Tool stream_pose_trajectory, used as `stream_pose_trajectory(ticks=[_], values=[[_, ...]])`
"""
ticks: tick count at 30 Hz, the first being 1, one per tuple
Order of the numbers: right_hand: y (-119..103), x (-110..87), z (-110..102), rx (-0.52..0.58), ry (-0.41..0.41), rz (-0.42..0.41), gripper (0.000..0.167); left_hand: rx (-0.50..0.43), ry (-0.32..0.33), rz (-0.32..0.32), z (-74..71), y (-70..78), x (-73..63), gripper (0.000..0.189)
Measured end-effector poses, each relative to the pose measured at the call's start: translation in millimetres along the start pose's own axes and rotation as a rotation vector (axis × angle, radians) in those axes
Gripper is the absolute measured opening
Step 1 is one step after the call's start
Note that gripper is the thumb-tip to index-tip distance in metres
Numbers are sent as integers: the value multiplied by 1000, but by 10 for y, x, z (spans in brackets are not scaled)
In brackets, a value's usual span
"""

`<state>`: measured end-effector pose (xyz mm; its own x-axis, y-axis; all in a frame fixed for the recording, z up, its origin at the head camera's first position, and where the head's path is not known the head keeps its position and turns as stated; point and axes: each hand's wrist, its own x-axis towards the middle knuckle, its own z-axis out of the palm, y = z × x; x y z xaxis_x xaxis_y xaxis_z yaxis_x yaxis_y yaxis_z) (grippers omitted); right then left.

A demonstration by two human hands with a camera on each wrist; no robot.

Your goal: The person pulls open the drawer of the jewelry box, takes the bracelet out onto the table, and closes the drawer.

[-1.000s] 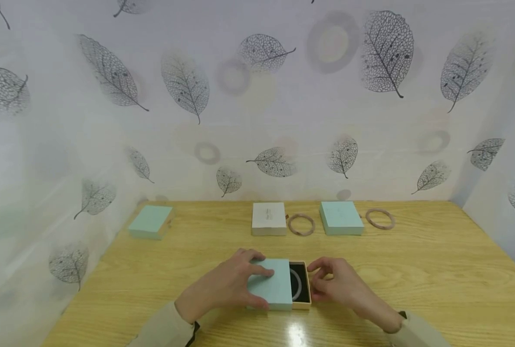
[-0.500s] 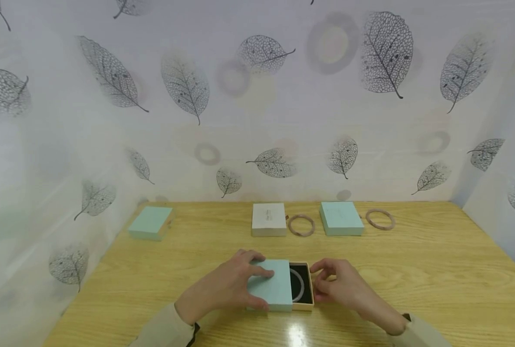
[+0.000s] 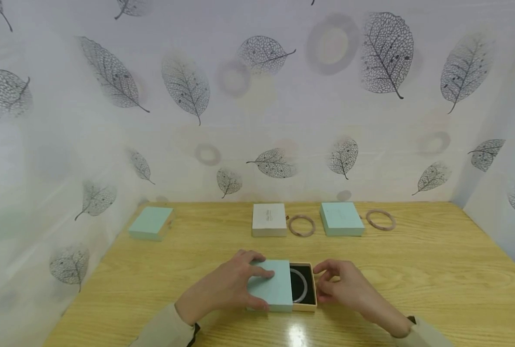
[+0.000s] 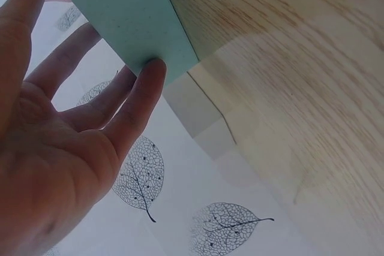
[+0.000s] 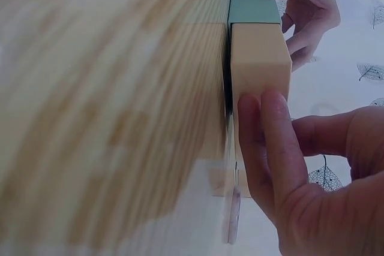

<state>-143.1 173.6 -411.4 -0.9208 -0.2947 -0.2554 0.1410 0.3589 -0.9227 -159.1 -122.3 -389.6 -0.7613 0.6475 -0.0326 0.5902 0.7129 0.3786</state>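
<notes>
My left hand (image 3: 236, 282) grips the mint-green sleeve (image 3: 281, 289) of a small drawer box, thumb on the near side and fingers reaching across the top. From the sleeve's right end the peach-edged drawer (image 3: 304, 307) sticks out. Inside it, on black lining, lies a pale bangle (image 3: 305, 285), its left part covered by the sleeve. My right hand (image 3: 344, 285) has curled fingers at the drawer's outer end; in the right wrist view the fingertips (image 5: 275, 103) touch that end. Whether they pinch a pull tab is hidden.
Along the back of the wooden table stand a white box (image 3: 269, 219), a bangle (image 3: 302, 225), a mint box (image 3: 342, 219) and another bangle (image 3: 380, 220). Another mint box (image 3: 151, 222) sits at the back left. Behind hangs a leaf-patterned cloth (image 3: 257, 106).
The drawer has slid a little farther right out of the sleeve, along with my right hand, and more of the bangle shows. My left hand and the sleeve have stayed in place.
</notes>
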Motion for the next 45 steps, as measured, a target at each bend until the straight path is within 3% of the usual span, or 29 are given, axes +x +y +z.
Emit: stream_pose_trajectory(ticks=[10,30,45], values=[[-2,-13,-44,-15,28,26,30,-8,-11,-4,-11,8,-4,63],[63,-61,-201,-52,34,-5,37,4,-16,-14,-2,4,4,63],[131,-38,-285,-77,85,37,32,17,3,9,22,-17,1,64]])
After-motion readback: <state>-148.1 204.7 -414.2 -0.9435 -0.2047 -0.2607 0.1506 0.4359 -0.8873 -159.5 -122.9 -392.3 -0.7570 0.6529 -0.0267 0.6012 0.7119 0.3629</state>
